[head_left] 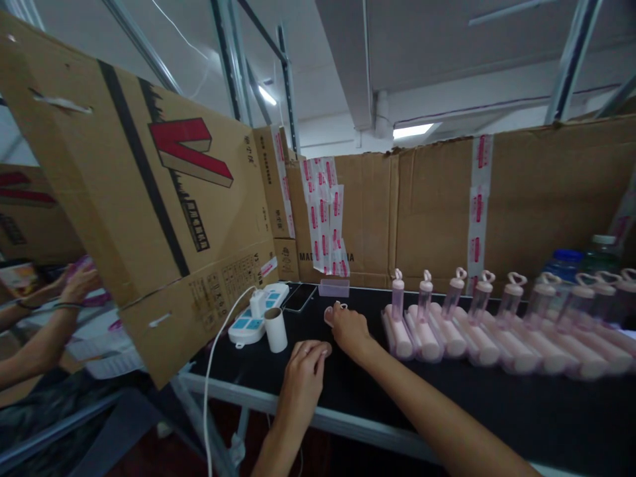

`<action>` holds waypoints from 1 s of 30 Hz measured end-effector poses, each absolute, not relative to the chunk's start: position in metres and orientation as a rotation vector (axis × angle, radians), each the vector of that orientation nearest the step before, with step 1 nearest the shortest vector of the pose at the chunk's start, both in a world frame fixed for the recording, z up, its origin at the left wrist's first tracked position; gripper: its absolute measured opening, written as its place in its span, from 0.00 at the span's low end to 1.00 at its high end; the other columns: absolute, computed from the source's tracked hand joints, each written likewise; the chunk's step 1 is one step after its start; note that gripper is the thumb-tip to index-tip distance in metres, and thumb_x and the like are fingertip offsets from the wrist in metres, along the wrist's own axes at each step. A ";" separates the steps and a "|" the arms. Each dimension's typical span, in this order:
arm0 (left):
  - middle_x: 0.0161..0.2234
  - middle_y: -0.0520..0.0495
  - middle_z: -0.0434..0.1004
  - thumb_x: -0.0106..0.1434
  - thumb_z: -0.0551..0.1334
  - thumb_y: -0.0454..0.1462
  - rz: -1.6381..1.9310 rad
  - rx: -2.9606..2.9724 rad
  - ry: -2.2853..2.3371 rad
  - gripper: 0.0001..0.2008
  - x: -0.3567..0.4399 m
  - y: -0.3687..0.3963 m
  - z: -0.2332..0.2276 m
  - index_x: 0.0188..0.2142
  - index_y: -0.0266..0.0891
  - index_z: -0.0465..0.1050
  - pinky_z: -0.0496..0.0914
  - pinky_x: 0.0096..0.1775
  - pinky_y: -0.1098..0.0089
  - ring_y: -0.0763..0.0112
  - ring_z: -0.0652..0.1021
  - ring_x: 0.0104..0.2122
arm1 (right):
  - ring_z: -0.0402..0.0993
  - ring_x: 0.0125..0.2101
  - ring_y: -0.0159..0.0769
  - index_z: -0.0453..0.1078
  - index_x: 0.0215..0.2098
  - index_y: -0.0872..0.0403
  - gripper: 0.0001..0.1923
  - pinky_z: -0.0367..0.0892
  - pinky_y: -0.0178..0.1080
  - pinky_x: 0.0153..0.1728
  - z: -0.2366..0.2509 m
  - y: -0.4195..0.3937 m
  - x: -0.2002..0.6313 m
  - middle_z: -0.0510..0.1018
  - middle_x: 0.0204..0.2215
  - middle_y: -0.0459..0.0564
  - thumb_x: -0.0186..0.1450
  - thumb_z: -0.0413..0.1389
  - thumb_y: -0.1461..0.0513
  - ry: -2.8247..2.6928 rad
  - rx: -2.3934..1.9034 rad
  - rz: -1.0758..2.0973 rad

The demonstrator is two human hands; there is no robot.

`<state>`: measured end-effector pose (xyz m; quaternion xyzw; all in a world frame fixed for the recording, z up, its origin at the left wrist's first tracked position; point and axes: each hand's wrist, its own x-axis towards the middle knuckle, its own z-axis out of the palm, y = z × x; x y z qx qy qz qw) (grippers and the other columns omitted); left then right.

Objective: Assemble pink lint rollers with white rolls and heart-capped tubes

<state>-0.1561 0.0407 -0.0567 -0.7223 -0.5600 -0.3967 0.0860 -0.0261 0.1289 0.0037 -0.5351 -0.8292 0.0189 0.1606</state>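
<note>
My left hand [304,368] rests low over the black table top, its fingers closed at a small round pinkish piece [326,349], mostly covered by the fingers. Just beyond it, my right hand [350,330] is closed around a small pink piece [328,317], and a pale loop shows above the knuckles. Most of both pieces is hidden. To the right, several pink cylinders [397,338] in clear wrapping lie in a row, clear tubes [424,306] with pink heart-shaped loops standing upright at them.
A white cardboard tube [275,330] stands beside a power strip [248,323] with a plugged-in white cable. Behind are a phone [300,297] and a clear pinkish box [334,287]. Cardboard walls [368,218] enclose the table. Bottles [566,265] stand back right. Another person's hands [79,281] work at far left.
</note>
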 end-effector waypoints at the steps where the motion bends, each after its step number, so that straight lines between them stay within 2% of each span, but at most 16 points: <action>1: 0.43 0.42 0.82 0.71 0.54 0.32 -1.209 -2.121 -1.665 0.14 -0.159 0.036 -0.058 0.45 0.42 0.80 0.78 0.48 0.57 0.59 0.80 0.45 | 0.82 0.47 0.48 0.65 0.58 0.59 0.17 0.73 0.42 0.44 0.002 0.130 -0.027 0.82 0.45 0.63 0.71 0.51 0.70 -2.360 -1.529 0.042; 4: 0.46 0.41 0.82 0.72 0.54 0.33 -1.269 -2.015 -1.674 0.14 -0.166 0.023 -0.066 0.47 0.43 0.79 0.77 0.52 0.54 0.58 0.80 0.48 | 0.79 0.50 0.51 0.65 0.59 0.61 0.17 0.72 0.46 0.48 0.002 0.127 -0.026 0.80 0.48 0.67 0.72 0.50 0.69 -2.346 -1.480 -0.013; 6: 0.45 0.42 0.83 0.72 0.55 0.34 -1.282 -1.959 -1.699 0.14 -0.171 0.017 -0.073 0.46 0.43 0.80 0.78 0.51 0.54 0.58 0.81 0.48 | 0.75 0.53 0.53 0.67 0.57 0.62 0.16 0.70 0.50 0.51 0.005 0.120 -0.025 0.77 0.51 0.68 0.72 0.50 0.68 -2.370 -1.390 -0.045; 12: 0.44 0.42 0.85 0.69 0.56 0.35 -1.251 -1.924 -1.775 0.14 -0.181 0.017 -0.085 0.43 0.43 0.83 0.80 0.50 0.55 0.57 0.83 0.46 | 0.74 0.54 0.43 0.72 0.53 0.54 0.17 0.67 0.41 0.56 -0.004 0.084 -0.018 0.79 0.52 0.55 0.70 0.51 0.71 -2.615 -0.962 -0.010; 17: 0.48 0.39 0.81 0.70 0.57 0.40 -1.379 -1.733 -1.837 0.14 -0.185 0.015 -0.067 0.49 0.41 0.79 0.75 0.54 0.54 0.54 0.80 0.50 | 0.75 0.53 0.46 0.71 0.57 0.59 0.24 0.69 0.43 0.53 -0.023 0.060 -0.006 0.79 0.53 0.58 0.64 0.51 0.76 -2.678 -0.946 0.012; 20: 0.48 0.37 0.77 0.70 0.57 0.45 -1.528 -1.454 -1.913 0.16 -0.192 0.019 -0.048 0.50 0.39 0.74 0.74 0.51 0.52 0.52 0.79 0.47 | 0.76 0.50 0.50 0.74 0.53 0.57 0.21 0.70 0.47 0.50 -0.032 0.053 0.001 0.80 0.50 0.56 0.65 0.52 0.75 -2.644 -1.027 0.037; 23: 0.51 0.34 0.74 0.66 0.60 0.52 -1.589 -1.312 -2.008 0.25 -0.203 0.034 -0.033 0.54 0.36 0.69 0.74 0.48 0.50 0.47 0.77 0.49 | 0.76 0.47 0.51 0.75 0.50 0.54 0.17 0.71 0.50 0.49 -0.040 0.049 0.005 0.80 0.47 0.54 0.68 0.52 0.72 -2.551 -1.118 0.091; 25: 0.52 0.32 0.73 0.63 0.62 0.55 -1.561 -1.289 -2.063 0.32 -0.211 0.047 -0.029 0.57 0.35 0.66 0.72 0.52 0.46 0.43 0.75 0.53 | 0.76 0.47 0.50 0.75 0.49 0.52 0.16 0.71 0.50 0.49 -0.046 0.047 0.006 0.80 0.47 0.53 0.69 0.52 0.71 -2.496 -1.151 0.127; 28: 0.48 0.33 0.76 0.60 0.64 0.56 -1.523 -1.298 -2.104 0.31 -0.221 0.064 -0.027 0.52 0.35 0.70 0.66 0.57 0.41 0.40 0.75 0.52 | 0.76 0.46 0.48 0.75 0.46 0.50 0.15 0.71 0.47 0.47 -0.056 0.050 0.007 0.80 0.46 0.52 0.70 0.52 0.71 -2.466 -1.162 0.167; 30: 0.45 0.35 0.78 0.60 0.64 0.56 -1.546 -1.318 -2.114 0.27 -0.224 0.069 -0.025 0.47 0.37 0.72 0.70 0.54 0.45 0.43 0.77 0.49 | 0.77 0.44 0.48 0.75 0.44 0.49 0.14 0.72 0.46 0.45 -0.062 0.055 0.009 0.80 0.44 0.51 0.70 0.52 0.71 -2.456 -1.146 0.176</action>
